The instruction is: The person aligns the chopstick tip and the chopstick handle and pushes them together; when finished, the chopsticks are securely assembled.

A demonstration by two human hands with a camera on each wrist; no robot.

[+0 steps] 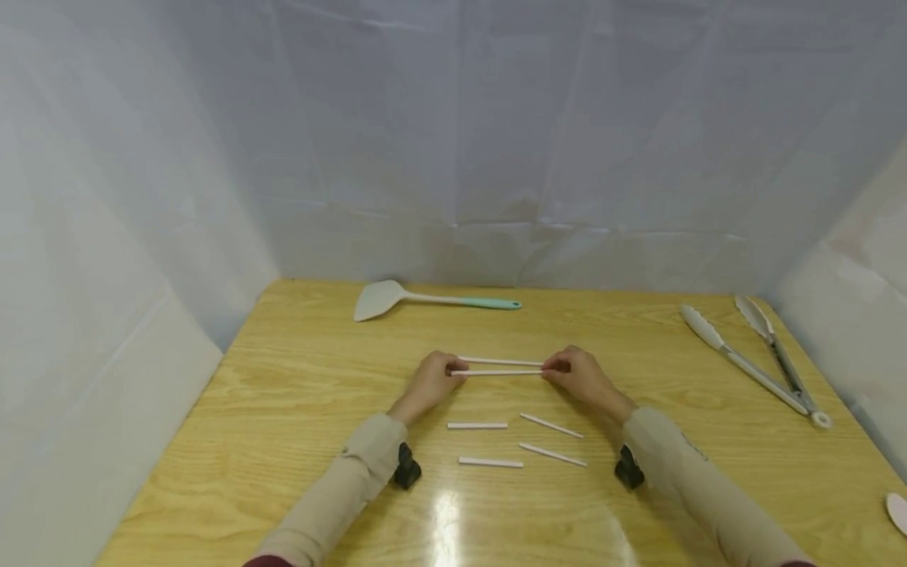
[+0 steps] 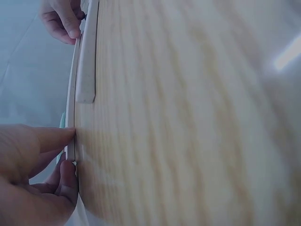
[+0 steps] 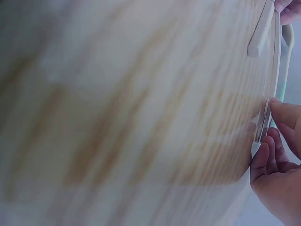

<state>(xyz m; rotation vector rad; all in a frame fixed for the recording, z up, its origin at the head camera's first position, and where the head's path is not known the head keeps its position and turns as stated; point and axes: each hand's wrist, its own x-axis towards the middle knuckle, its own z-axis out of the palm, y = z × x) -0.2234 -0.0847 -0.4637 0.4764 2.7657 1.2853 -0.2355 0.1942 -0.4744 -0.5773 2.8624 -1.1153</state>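
Two long, thin white sticks lie side by side, the far stick [image 1: 499,361] just beyond the near stick [image 1: 496,372]. My left hand [image 1: 431,379] pinches their left ends, thumb and fingers close to the wood surface. At the right ends, my right hand [image 1: 579,378] holds them in the same way. In the left wrist view the left hand's fingertips [image 2: 67,134] touch a stick at table level. Closer to me lie several shorter white pieces, among them a straight piece [image 1: 490,462] and a slimmer, slanted piece [image 1: 553,454].
A spatula [image 1: 380,300] with a mint-green handle lies along the back of the wooden table [image 1: 283,441]. Open metal tongs [image 1: 768,386] rest at the right. A pale rounded object [image 1: 897,512] is cut off at the right edge. Grey sheeting [image 1: 453,142] encloses the back and sides.
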